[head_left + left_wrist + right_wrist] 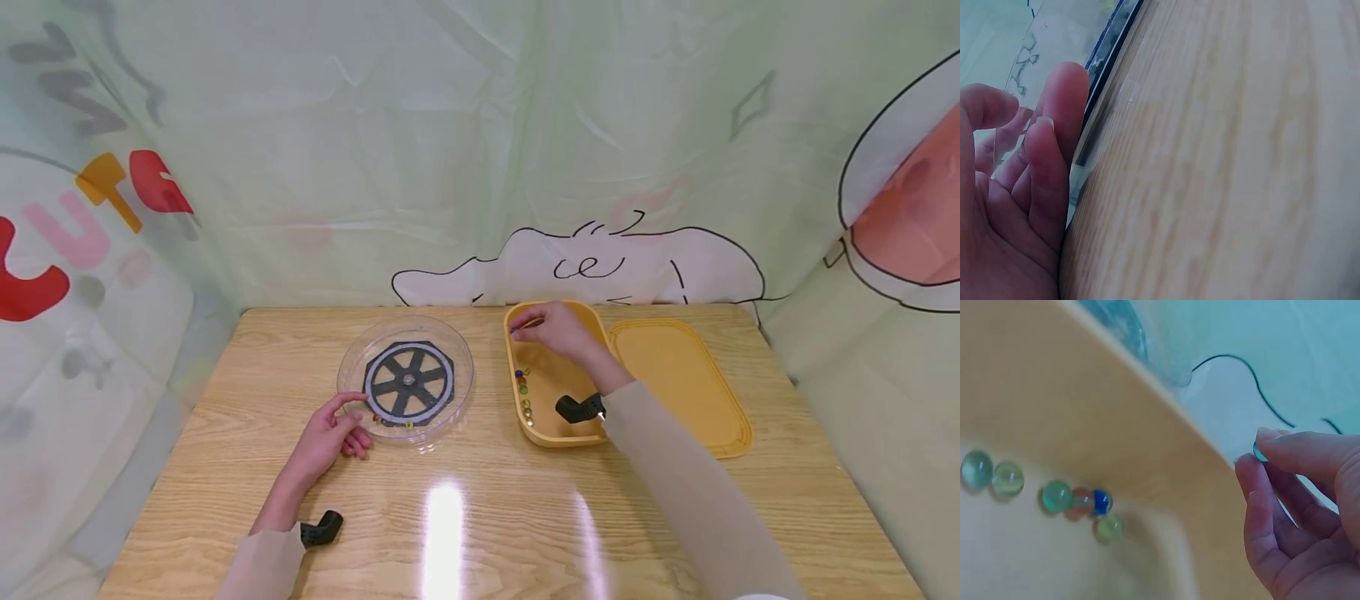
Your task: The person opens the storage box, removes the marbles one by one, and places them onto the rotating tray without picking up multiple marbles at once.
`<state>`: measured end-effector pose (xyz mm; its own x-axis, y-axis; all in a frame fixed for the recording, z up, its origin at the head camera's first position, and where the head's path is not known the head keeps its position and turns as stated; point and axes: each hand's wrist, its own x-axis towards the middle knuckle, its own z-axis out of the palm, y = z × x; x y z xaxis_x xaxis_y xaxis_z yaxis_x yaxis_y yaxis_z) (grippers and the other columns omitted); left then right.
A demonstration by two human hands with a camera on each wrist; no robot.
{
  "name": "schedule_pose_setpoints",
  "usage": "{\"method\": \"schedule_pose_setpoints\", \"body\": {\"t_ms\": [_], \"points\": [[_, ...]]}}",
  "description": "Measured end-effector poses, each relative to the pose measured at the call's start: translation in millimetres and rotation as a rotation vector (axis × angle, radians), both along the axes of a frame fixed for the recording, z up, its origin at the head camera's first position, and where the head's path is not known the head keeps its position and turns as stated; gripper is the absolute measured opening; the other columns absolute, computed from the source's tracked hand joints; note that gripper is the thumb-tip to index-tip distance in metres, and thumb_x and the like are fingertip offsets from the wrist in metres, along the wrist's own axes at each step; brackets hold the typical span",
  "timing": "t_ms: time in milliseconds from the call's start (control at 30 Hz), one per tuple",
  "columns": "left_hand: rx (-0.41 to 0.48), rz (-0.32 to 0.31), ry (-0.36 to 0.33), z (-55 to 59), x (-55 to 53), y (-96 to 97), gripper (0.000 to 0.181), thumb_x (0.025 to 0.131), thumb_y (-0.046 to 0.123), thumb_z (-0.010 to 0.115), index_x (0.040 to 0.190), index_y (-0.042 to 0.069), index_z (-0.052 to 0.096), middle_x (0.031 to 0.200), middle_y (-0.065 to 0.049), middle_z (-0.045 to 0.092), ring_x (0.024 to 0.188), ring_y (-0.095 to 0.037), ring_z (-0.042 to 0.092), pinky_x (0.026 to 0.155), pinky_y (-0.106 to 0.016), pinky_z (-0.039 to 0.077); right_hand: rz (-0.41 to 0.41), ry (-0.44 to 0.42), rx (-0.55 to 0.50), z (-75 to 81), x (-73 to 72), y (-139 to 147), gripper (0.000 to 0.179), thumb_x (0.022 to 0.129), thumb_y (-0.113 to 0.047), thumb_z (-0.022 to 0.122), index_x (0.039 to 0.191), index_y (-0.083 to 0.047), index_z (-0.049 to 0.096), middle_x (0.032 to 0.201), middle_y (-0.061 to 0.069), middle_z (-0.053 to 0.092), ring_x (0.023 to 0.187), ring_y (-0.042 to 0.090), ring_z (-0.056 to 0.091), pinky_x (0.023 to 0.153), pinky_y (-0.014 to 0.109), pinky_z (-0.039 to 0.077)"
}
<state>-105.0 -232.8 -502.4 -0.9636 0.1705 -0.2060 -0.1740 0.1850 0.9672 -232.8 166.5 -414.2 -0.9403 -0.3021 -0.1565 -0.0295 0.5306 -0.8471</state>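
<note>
Above the left wall of a yellow plastic tub (564,383), my right hand (558,332) pinches a small glass marble (1260,452) between thumb and fingertips. Below it, several marbles (1057,496) of green, amber and blue lie along that wall on the tub's floor. My left hand (326,437) is at the near left rim of a clear round dish (442,332), the index finger over the rim and the other fingers curled outside. Inside the dish lies a black and white wheel-shaped piece (408,380). A yellow-green marble (408,425) and an amber marble (377,418) sit by its near edge.
A flat yellow lid (678,383) lies right of the tub, against it. Both stand on a wooden table (390,533) with a printed cloth (450,167) hanging behind. Black wrist-worn devices (322,528) stick out from both sleeves.
</note>
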Motion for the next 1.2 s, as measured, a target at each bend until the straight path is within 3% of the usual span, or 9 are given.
{"method": "schedule_pose_setpoints", "body": {"t_ms": [233,467,800,1200], "points": [[-0.001,-0.004,-0.001,0.9,-0.1,-0.4,0.034,0.105,0.014,0.051,0.138,0.005,0.049,0.075,-0.02,0.07,0.058,-0.026,0.068,0.055,-0.028,0.054,0.022,0.04,-0.029,8.7,4.0,-14,0.019,0.089,-0.008,0.075,0.108,-0.004,0.074,0.112,0.01,0.07,0.101,0.024,0.065,0.088,0.036,0.052],[0.002,0.0,-0.004,1.5,-0.1,-0.3,0.035,0.105,0.014,0.051,0.138,0.004,0.048,0.075,-0.019,0.07,0.057,-0.026,0.068,0.054,-0.028,0.054,0.05,0.061,-0.055,7.0,8.5,-42,0.021,0.088,-0.006,0.075,0.108,0.0,0.074,0.102,0.009,0.072,0.092,0.024,0.065,0.082,0.034,0.053],[-0.003,0.015,-0.025,0.1,-0.6,0.0,0.034,0.106,0.014,0.049,0.14,0.007,0.048,0.075,-0.019,0.07,0.057,-0.026,0.068,0.054,-0.027,0.053,0.15,0.088,-0.077,-8.9,15.6,-91,0.02,0.087,-0.005,0.077,0.106,0.001,0.074,0.097,0.004,0.072,0.088,0.019,0.063,0.081,0.03,0.052],[0.004,0.003,-0.013,-0.2,0.6,-1.4,0.036,0.106,0.015,0.049,0.141,0.005,0.047,0.075,-0.02,0.07,0.057,-0.026,0.068,0.054,-0.027,0.053,0.259,0.022,-0.082,-32.8,38.2,-128,0.015,0.088,-0.006,0.076,0.102,-0.003,0.074,0.093,-0.001,0.07,0.084,0.015,0.061,0.075,0.026,0.052]]}}
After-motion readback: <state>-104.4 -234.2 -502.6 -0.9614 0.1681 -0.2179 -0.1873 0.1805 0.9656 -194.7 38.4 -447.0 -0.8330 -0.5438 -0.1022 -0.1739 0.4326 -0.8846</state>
